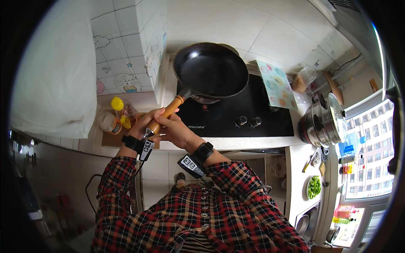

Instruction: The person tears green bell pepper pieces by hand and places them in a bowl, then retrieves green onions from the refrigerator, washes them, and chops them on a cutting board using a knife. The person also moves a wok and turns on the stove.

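A black wok [211, 74] with a wooden handle [169, 110] is over the left part of the black gas stove [270, 122], its dark inside facing up and no food visible in it. The handle slants down toward me, to the lower left. My left hand [141, 125] is closed around the handle near its metal end. From the other side my right hand [180, 131] grips the same handle, thumb laid over the wood. Some fingers of both hands are hidden behind it. Whether the wok's base rests on the burner is hidden.
Left of my hands stand a yellow-capped bottle [125, 109] and a jar [110, 123]. A patterned board [276, 84] leans behind the stove. To the right are a steel steamer pot [322, 120] and a plate of green peppers [314, 187]. A white plastic bag [55, 71] hangs far left.
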Tool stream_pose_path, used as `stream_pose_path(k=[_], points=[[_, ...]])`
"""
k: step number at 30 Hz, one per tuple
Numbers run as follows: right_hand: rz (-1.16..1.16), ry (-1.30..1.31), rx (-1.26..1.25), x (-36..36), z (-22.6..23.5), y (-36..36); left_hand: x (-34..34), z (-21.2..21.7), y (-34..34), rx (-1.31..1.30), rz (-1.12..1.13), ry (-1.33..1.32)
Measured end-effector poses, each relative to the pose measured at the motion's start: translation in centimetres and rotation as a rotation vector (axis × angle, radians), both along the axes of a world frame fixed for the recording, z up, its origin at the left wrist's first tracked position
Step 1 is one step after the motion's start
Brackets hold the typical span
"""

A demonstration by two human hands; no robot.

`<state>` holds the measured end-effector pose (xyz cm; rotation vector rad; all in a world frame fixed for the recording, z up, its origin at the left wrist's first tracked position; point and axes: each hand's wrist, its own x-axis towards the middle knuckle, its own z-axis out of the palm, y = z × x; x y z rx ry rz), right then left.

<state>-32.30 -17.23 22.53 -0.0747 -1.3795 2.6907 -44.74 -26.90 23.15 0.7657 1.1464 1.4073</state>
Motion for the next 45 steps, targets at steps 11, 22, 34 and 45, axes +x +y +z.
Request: stream_pose_path(k=[11,22,34,45], points=[[-0.193,-0.055,0.065,15.0,-4.4,5.0,1.4,-8.5,-0.1,0.041,0.095,-0.185],[-1.185,-0.208,-0.301,43.3,-15.9,12.5,16.5,-9.5,8.3,-0.227,-0.325,0.151],[-1.245,-0.135,-0.385,59.5,-19.4,11.3,33.2,-1.6,34.8,0.083,-0.383,0.436],[-1.46,-0.213,-0.457,68.6,-19.6,9.8,38.5,1.6,57.0,0.18,-0.168,0.845]])
